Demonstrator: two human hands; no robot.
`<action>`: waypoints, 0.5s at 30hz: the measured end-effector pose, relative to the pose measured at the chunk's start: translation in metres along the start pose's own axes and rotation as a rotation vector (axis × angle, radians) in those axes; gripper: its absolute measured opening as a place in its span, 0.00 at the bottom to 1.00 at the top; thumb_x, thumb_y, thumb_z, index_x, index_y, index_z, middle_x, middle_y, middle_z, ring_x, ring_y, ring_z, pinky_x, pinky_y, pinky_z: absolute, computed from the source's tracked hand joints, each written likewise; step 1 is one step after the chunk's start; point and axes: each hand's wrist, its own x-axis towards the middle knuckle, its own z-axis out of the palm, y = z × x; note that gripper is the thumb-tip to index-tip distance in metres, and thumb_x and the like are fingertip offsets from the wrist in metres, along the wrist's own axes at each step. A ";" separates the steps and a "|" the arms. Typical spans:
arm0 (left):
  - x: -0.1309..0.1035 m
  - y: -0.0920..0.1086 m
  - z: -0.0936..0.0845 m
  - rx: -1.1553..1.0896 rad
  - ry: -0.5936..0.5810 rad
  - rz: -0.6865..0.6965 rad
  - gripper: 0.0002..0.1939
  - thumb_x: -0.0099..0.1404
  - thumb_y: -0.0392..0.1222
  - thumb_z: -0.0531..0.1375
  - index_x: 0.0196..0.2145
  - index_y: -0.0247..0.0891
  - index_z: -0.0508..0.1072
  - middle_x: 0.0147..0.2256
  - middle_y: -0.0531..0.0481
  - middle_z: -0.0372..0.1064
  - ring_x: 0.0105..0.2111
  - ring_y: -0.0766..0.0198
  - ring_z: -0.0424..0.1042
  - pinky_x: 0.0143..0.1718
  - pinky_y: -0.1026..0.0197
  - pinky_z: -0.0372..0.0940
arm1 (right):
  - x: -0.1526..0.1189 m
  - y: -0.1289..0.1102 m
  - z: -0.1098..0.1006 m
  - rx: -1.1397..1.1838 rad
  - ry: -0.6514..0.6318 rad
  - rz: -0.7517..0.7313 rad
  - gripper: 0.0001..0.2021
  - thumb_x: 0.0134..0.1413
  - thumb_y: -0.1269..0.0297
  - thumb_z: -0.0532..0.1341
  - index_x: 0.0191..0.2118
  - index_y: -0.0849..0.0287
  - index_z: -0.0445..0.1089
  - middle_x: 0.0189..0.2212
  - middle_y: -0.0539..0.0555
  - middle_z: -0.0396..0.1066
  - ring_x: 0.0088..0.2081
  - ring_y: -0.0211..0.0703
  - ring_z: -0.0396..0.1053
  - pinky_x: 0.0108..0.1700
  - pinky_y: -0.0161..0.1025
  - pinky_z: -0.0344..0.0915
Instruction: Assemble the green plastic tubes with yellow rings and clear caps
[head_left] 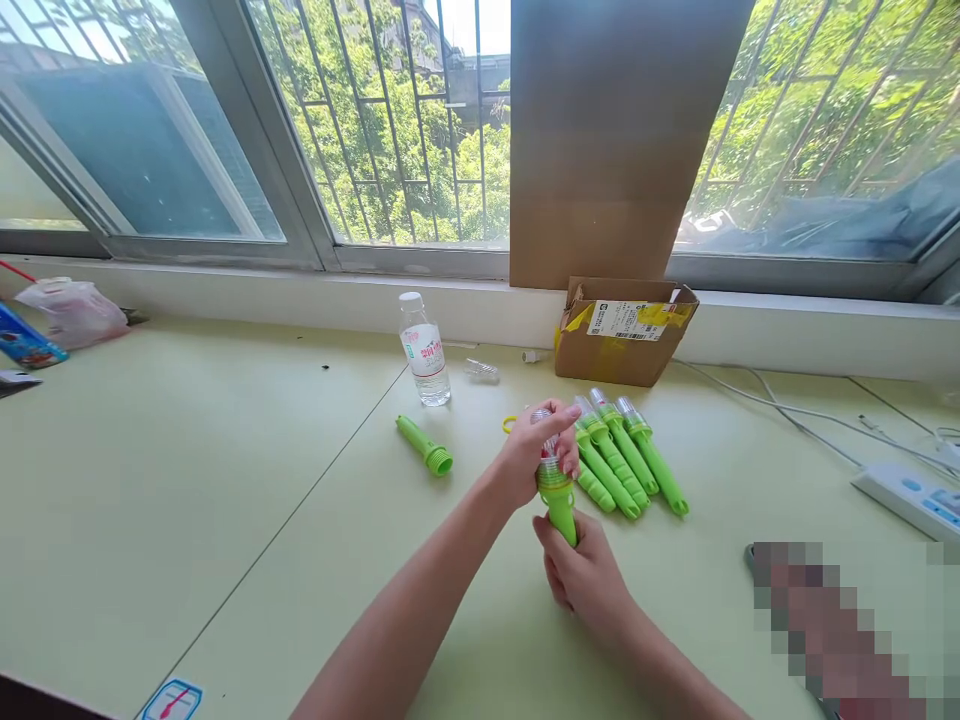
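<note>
Between my two hands is a green flashlight-like stick [556, 492] with a clear ribbed cap, held tilted above the table. My left hand [529, 450] wraps round the clear cap at its upper end, and something red shows through the plastic. Lower down, my right hand [589, 575] grips the green handle, hiding its end. Just beyond my hands lie several similar green sticks [615, 450] with clear caps, side by side. A separate green handle [424, 445] with an open threaded end rests to the left. Behind my left hand, a yellow loop [509, 424] partly shows.
A water bottle [424, 350] stands at the back, near a loose clear cap [481, 372] and a small white piece [530, 356]. An open cardboard box [626, 340] sits by the window ledge. Cables and a power strip [911, 500] lie right; a plastic bag [75, 310] is far left.
</note>
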 end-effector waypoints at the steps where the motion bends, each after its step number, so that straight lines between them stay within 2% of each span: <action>1: 0.000 -0.001 0.002 0.036 0.066 0.017 0.20 0.56 0.53 0.63 0.23 0.40 0.57 0.15 0.61 0.54 0.13 0.72 0.56 0.18 0.66 0.58 | 0.001 0.001 0.000 -0.023 0.036 -0.043 0.16 0.58 0.56 0.53 0.24 0.54 0.48 0.13 0.40 0.49 0.14 0.31 0.46 0.16 0.31 0.44; 5: -0.004 -0.005 0.020 0.247 0.482 0.151 0.21 0.52 0.56 0.65 0.24 0.38 0.62 0.18 0.57 0.61 0.18 0.70 0.63 0.22 0.66 0.60 | 0.005 0.000 -0.007 -0.256 0.255 -0.230 0.12 0.56 0.60 0.55 0.25 0.55 0.53 0.17 0.43 0.52 0.20 0.33 0.47 0.21 0.33 0.46; 7: -0.007 -0.006 0.029 0.285 0.576 0.207 0.20 0.52 0.55 0.65 0.24 0.38 0.63 0.18 0.57 0.61 0.19 0.70 0.63 0.22 0.67 0.59 | 0.005 -0.002 -0.009 -0.348 0.348 -0.286 0.09 0.54 0.62 0.56 0.26 0.56 0.55 0.18 0.45 0.55 0.21 0.35 0.48 0.22 0.33 0.46; 8: -0.008 -0.005 0.033 0.288 0.568 0.225 0.19 0.54 0.55 0.64 0.23 0.38 0.63 0.17 0.57 0.61 0.18 0.70 0.63 0.22 0.67 0.58 | 0.005 -0.003 -0.010 -0.356 0.360 -0.293 0.10 0.53 0.63 0.56 0.25 0.55 0.55 0.18 0.45 0.54 0.21 0.35 0.47 0.22 0.34 0.46; 10: -0.009 -0.003 0.034 0.276 0.478 0.237 0.20 0.57 0.54 0.62 0.21 0.38 0.60 0.15 0.58 0.58 0.16 0.72 0.60 0.21 0.67 0.56 | 0.004 -0.005 -0.009 -0.294 0.297 -0.261 0.13 0.52 0.62 0.57 0.22 0.55 0.51 0.16 0.44 0.50 0.20 0.34 0.46 0.22 0.34 0.44; 12: -0.007 0.000 0.028 0.246 0.335 0.206 0.21 0.58 0.53 0.61 0.20 0.39 0.57 0.13 0.59 0.54 0.14 0.72 0.57 0.19 0.67 0.54 | 0.001 -0.007 -0.006 -0.162 0.160 -0.168 0.16 0.53 0.60 0.57 0.22 0.54 0.49 0.15 0.42 0.47 0.17 0.32 0.43 0.20 0.33 0.42; 15: -0.003 0.003 0.010 0.095 0.088 0.058 0.21 0.56 0.50 0.63 0.19 0.39 0.55 0.13 0.61 0.51 0.13 0.72 0.56 0.17 0.67 0.52 | -0.002 -0.011 -0.003 0.093 -0.099 0.078 0.16 0.55 0.55 0.57 0.25 0.53 0.49 0.12 0.39 0.46 0.13 0.30 0.41 0.15 0.32 0.40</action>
